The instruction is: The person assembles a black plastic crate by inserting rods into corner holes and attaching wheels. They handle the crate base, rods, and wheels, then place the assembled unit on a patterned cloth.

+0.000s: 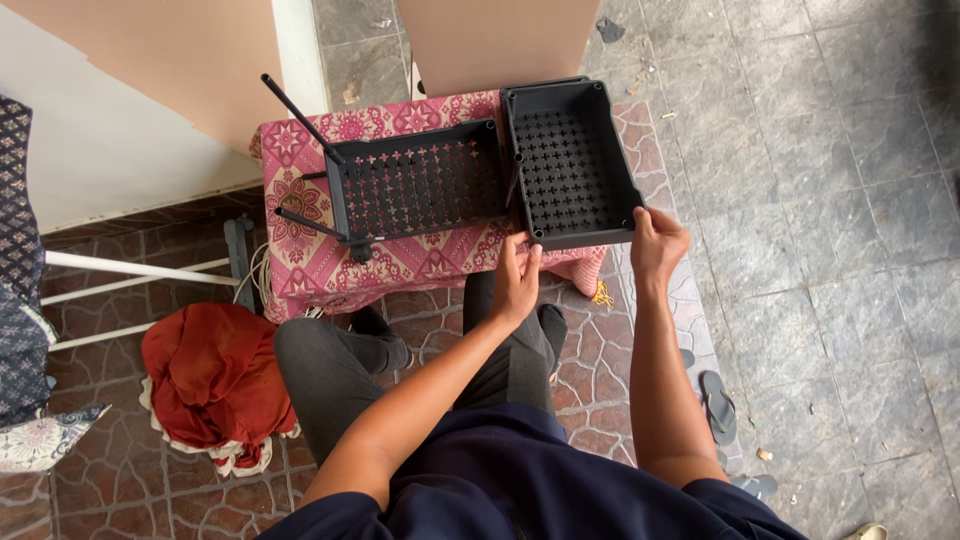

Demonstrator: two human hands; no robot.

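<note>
A black plastic tray (570, 165) with a perforated bottom sits on a pink patterned cloth (320, 255) covering a low table. My left hand (517, 280) grips its near left corner. My right hand (655, 245) grips its near right corner. A second black perforated tray (420, 180) lies on its side just to the left, with two black rods (300, 115) sticking out of its left end.
A crumpled red cloth (215, 380) lies on the tiled floor at left beside white bars (140, 270). A grey flip-flop (718, 405) lies at right. My knees in grey trousers (330, 365) are bent under the table edge. A brown board (495, 40) leans behind the table.
</note>
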